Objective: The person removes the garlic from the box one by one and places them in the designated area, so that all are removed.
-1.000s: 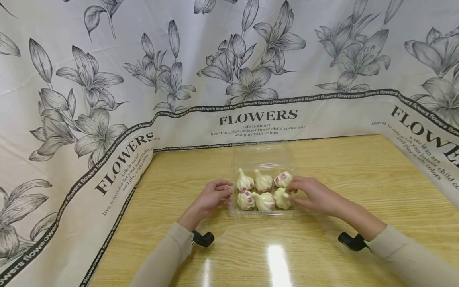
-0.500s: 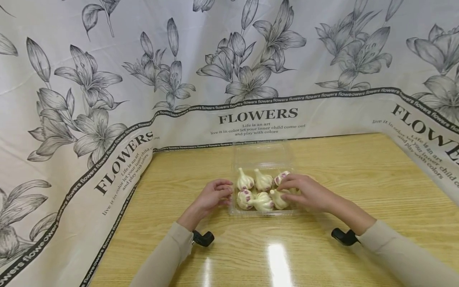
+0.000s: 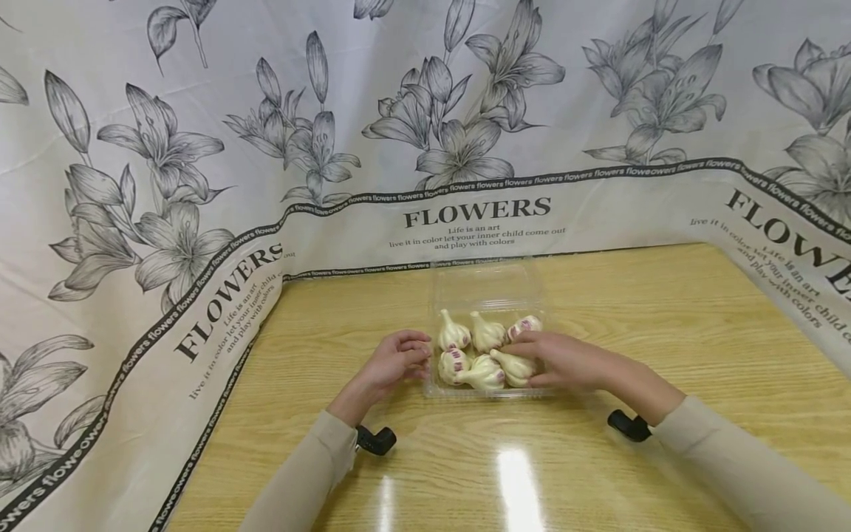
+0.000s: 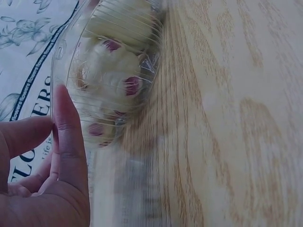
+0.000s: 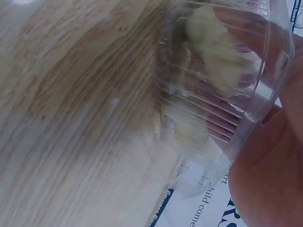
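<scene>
A clear plastic clamshell box [image 3: 484, 394] stands on the table, its lid [image 3: 480, 284] folded back. Several cream garlic bulbs with purple patches fill it in two rows. My left hand [image 3: 397, 360] pinches the box's left rim, thumb and finger meeting at the edge in the left wrist view. Over the right end, my right hand [image 3: 572, 360] reaches inside and grips the front right garlic bulb [image 3: 515, 367], whose stem points left. Through the wall in the right wrist view, fingers show around a garlic bulb [image 5: 213, 47]. Part of the back right bulb [image 3: 527, 324] is hidden by the hand.
Behind the wooden table [image 3: 332, 310] hangs a white curtain [image 3: 479, 148] printed with lilies and text, which also wraps round the left and right sides. Black wrist camera mounts [image 3: 377, 441] sit under both wrists. Light glares on the table's front part.
My right hand has moved left into the box. The front right garlic bulb shifted left and its stem swung round to the left; the front middle bulb slid slightly left. My left hand stays put.
</scene>
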Demonstrator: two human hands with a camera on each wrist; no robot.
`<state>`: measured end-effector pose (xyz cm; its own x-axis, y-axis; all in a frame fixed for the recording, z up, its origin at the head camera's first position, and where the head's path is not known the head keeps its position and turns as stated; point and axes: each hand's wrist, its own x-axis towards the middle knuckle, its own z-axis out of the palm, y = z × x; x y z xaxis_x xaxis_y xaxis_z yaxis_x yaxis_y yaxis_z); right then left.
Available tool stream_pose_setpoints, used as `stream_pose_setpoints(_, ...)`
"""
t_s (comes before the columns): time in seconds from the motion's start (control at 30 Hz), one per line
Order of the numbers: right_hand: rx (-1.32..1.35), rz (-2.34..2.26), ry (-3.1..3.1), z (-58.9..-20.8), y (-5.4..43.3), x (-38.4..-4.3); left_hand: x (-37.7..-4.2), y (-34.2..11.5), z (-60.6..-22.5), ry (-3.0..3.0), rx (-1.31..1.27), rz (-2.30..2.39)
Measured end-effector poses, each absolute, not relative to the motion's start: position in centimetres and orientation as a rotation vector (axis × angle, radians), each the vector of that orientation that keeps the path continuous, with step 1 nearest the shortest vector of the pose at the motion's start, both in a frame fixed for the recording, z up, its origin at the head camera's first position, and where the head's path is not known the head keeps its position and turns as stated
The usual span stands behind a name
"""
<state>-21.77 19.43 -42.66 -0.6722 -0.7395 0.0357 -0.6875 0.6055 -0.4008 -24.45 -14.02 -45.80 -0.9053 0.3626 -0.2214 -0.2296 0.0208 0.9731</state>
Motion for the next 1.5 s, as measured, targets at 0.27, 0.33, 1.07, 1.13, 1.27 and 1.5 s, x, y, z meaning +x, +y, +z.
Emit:
stream_pose_setpoints(0.27, -1.252, -0.658, 2.661, -42.7, 19.5, -22.3, -24.5, -14.1, -45.8, 1.912, 0.144, 1.92)
stream_pose_setpoints(0.33, -1.247, -0.683, 2.661, -42.7, 19.6, -22.4, -24.6, -14.1, -45.9, 1.907, 0.138, 1.927)
stream_pose_setpoints(1.07, -0.992, -1.215, 2.608, -43.7, 21.1, -23.2, -24.4, -14.0, -45.7, 1.904, 0.162, 1.911)
stream_pose_setpoints(1.13, -0.936, -1.255, 2.605, -43.6, 21.1, -23.2, -24.4, -13.9, -45.7, 1.901, 0.16, 1.906)
stream_pose_setpoints(1.27, -0.845, -1.301, 2.611, -43.1, 21.2, -23.2, -24.3, -13.9, -45.6, 1.908, 0.166, 1.902)
stream_pose_setpoints(1.5, -0.64, -1.36, 2.565, -41.8, 22.4, -23.7, -24.3, -13.9, -45.5, 1.912, 0.17, 1.904)
